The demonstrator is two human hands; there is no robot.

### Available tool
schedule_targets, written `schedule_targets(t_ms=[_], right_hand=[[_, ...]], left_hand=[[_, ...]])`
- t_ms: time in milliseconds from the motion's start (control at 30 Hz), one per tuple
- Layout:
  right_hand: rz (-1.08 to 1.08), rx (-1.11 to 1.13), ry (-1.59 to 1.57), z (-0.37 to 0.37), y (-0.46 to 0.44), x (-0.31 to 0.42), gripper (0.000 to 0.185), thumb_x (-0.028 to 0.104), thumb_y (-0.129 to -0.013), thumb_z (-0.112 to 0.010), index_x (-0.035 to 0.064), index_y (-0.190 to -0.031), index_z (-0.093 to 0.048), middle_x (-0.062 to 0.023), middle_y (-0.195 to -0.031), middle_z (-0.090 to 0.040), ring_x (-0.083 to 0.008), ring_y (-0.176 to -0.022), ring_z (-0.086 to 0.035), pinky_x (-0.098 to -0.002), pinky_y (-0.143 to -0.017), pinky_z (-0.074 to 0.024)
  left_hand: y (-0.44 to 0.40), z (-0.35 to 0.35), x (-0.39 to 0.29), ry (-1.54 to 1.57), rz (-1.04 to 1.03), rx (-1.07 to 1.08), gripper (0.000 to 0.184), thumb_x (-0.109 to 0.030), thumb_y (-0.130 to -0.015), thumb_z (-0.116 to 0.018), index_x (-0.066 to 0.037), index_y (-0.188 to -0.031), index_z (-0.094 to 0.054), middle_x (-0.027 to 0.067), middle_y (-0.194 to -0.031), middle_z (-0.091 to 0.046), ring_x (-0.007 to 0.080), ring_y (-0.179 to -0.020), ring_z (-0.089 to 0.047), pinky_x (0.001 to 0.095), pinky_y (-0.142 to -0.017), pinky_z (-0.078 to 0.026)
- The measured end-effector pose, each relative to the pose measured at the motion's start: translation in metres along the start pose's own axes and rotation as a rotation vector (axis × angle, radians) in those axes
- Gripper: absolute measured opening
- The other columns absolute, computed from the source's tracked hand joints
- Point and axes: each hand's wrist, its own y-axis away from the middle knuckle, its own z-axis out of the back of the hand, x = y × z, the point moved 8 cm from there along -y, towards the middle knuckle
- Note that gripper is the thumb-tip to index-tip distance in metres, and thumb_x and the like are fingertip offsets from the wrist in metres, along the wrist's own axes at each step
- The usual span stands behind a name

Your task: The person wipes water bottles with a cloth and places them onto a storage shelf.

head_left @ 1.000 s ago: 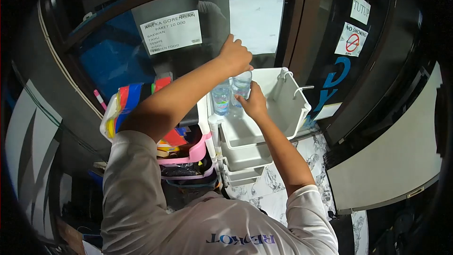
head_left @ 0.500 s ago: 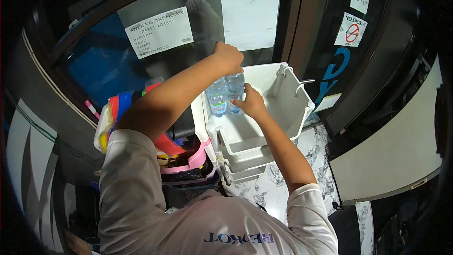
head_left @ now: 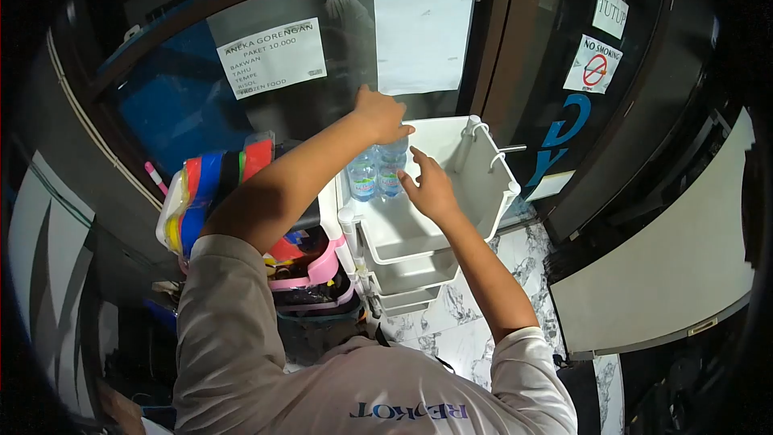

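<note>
Two clear water bottles stand side by side at the left end of the top white bin: a left bottle (head_left: 362, 177) and a right bottle (head_left: 390, 173). Over the top of the right bottle is my left hand (head_left: 381, 117), its fingers closed around the cap end, which they hide. My right hand (head_left: 428, 187) is just right of that bottle, thumb and fingers apart, holding nothing. The white bin (head_left: 475, 193) is the top one of a stacked rack.
Left of the rack stands a pink-edged basket (head_left: 322, 266) with mixed items, below colourful packs (head_left: 211, 185). Behind is a glass window with paper signs (head_left: 271, 58). A white board (head_left: 660, 274) leans at the right above a marble-patterned floor (head_left: 523, 266).
My right hand has come away from the right bottle and its fingers have spread. The right bottle now stands beside the left one, with my left hand still at its top.
</note>
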Motion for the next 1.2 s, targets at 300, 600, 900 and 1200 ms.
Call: schedule_targets(t_ms=[300, 600, 900, 1200], right_hand=[[0.13, -0.044, -0.249, 0.072, 0.054, 0.039, 0.037, 0.017, -0.087, -0.061, 0.0023, -0.121, -0.055, -0.0165, -0.108, -0.061, -0.0222, -0.078, -0.063, -0.0314, -0.073, -0.0504], [-0.253, -0.459, -0.656, 0.2, 0.198, -0.066, 0.021, 0.013, -0.095, -0.05, -0.0022, -0.105, -0.059, -0.0102, -0.096, -0.064, -0.0153, -0.092, -0.061, -0.0271, -0.079, -0.0484], [-0.661, -0.988, -0.221, 0.283, 0.449, -0.076, 0.019, 0.016, -0.091, -0.054, 0.0011, -0.101, -0.062, -0.0063, -0.085, -0.066, -0.0106, -0.077, -0.06, -0.0254, -0.07, -0.0476], [-1.068, -1.319, 0.048, 0.191, 0.589, 0.048, 0.019, 0.016, -0.09, -0.055, 0.0024, -0.102, -0.064, -0.0084, -0.087, -0.067, -0.0121, -0.073, -0.06, -0.0264, -0.069, -0.0475]], left_hand=[[0.023, 0.032, -0.034, -0.096, 0.0, -0.254, 0.05, -0.053, -0.084, -0.052, -0.016, -0.115, -0.061, 0.0106, -0.113, -0.059, 0.029, -0.109, -0.053, 0.0557, -0.097, -0.03], [0.059, 0.11, -0.223, 0.496, -0.51, -0.585, 0.042, -0.046, -0.083, -0.057, -0.013, -0.108, -0.064, 0.0069, -0.109, -0.06, 0.0262, -0.106, -0.054, 0.0426, -0.091, -0.038], [0.147, -0.07, -0.47, 1.173, -1.048, 0.371, 0.038, -0.033, -0.088, -0.059, -0.006, -0.116, -0.06, 0.0129, -0.113, -0.063, 0.0275, -0.103, -0.059, 0.0379, -0.09, -0.045], [0.267, -0.093, -0.556, 1.123, -1.489, 0.822, 0.032, -0.026, -0.091, -0.057, -0.005, -0.115, -0.06, 0.0103, -0.106, -0.065, 0.0197, -0.097, -0.061, 0.0313, -0.086, -0.047]])
